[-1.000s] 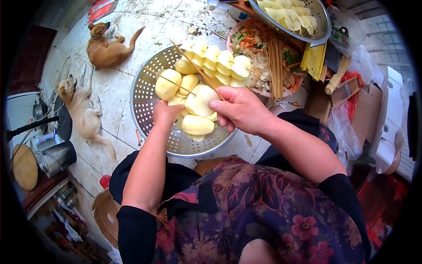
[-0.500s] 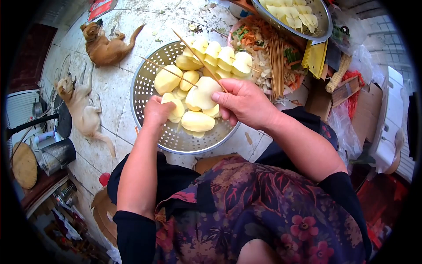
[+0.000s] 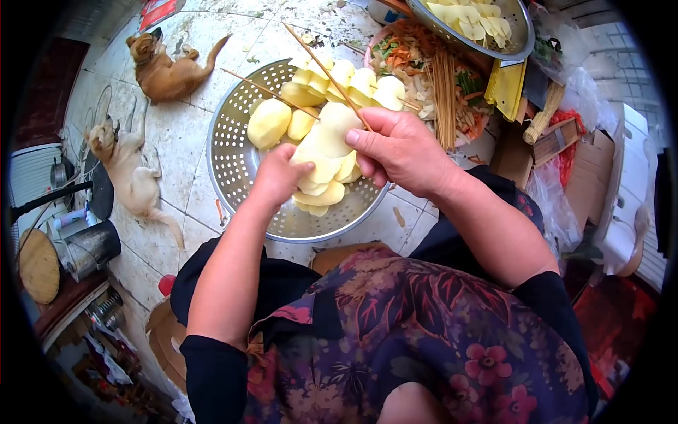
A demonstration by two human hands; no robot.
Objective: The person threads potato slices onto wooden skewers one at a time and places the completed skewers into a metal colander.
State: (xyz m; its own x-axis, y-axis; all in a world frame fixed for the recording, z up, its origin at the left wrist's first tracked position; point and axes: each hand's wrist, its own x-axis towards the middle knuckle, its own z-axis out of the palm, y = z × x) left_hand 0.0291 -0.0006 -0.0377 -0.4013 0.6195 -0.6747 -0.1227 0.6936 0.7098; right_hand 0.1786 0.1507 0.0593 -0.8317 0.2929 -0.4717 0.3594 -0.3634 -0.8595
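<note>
My right hand (image 3: 402,150) is closed, pinching a thin wooden skewer (image 3: 323,69) that slants up and left. Its fingers also meet a pale potato slice (image 3: 334,128). A second skewer (image 3: 263,90) points up-left, its lower end at that slice. My left hand (image 3: 280,177) is closed, with its thumb on a potato slice (image 3: 305,157) that overlaps the first. Both hands are over a perforated metal colander (image 3: 227,134). In it lie a peeled whole potato (image 3: 268,123) and loose slices (image 3: 321,198). Skewered potato slices (image 3: 361,83) rest towards its far right rim.
Beyond the colander, a bundle of skewers (image 3: 443,99) lies over a tray of vegetable scraps (image 3: 402,53). A second colander (image 3: 522,46) holds more slices. A brown dog (image 3: 169,74) and a pale dog (image 3: 134,173) lie on the tiles at left. Cardboard (image 3: 592,169) stands right.
My left hand has moved right and closer to my right hand, with a potato slice now against the skewered one. The peeled potato at the front of the colander is now hidden or moved.
</note>
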